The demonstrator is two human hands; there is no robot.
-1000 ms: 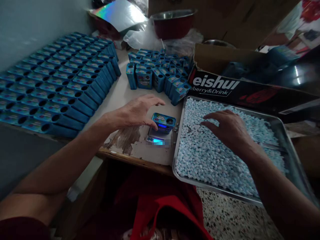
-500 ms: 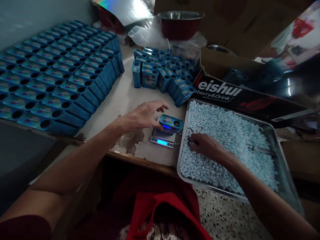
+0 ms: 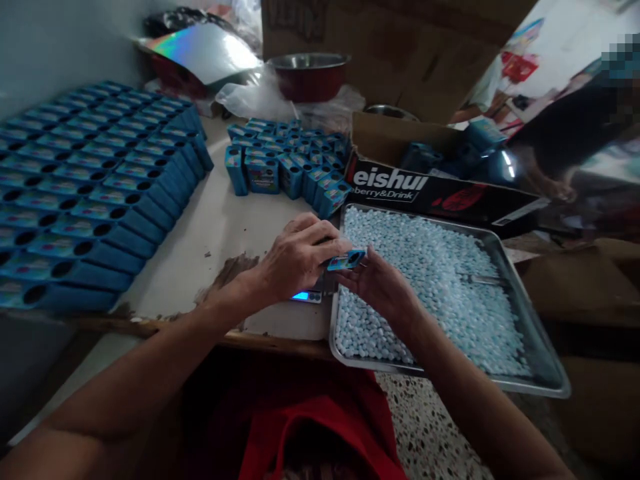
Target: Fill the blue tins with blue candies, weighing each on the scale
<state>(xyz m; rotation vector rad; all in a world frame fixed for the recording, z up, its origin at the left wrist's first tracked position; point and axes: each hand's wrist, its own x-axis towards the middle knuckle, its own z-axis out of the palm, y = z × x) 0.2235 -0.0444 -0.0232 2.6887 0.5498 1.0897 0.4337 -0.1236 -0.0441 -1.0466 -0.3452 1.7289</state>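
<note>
- Left hand point(image 3: 303, 257): fingers clamped on the blue box point(image 3: 345, 261), gripping it from the left and from above.
- Right hand point(image 3: 383, 283): positioned at the right end of the blue box, thumb beside that end and fingers below it. Whether these fingers grip cannot be told.
- Blue box: located between the two hands, above the border between the bench point(image 3: 215, 220) and the tray point(image 3: 544, 373). Its printed top face shows a dark round hole at the right end; the hands hide most of the body.
- Scale point(image 3: 313, 297): on the bench, below the left hand. The lit blue display is visible; the weighing plate is largely covered.
- Tray: metal, right of the scale, filled with small white and pale blue pieces point(image 3: 370, 333). A metal utensil point(image 3: 483, 279) lies among them.
- Box cluster point(image 3: 283, 160): upright boxes of similar type, behind the scale.
- Box rows point(image 3: 95, 193): a large block of boxes on the left, holes facing up.
- Carton point(image 3: 440, 199): black-fronted, directly behind the tray, with blue boxes inside.
- Red bowl point(image 3: 313, 81): behind the box cluster, with clear plastic point(image 3: 250, 97) around it.
- Co-worker point(image 3: 565, 127): a person in dark clothing, upper right, beyond the carton.
</note>
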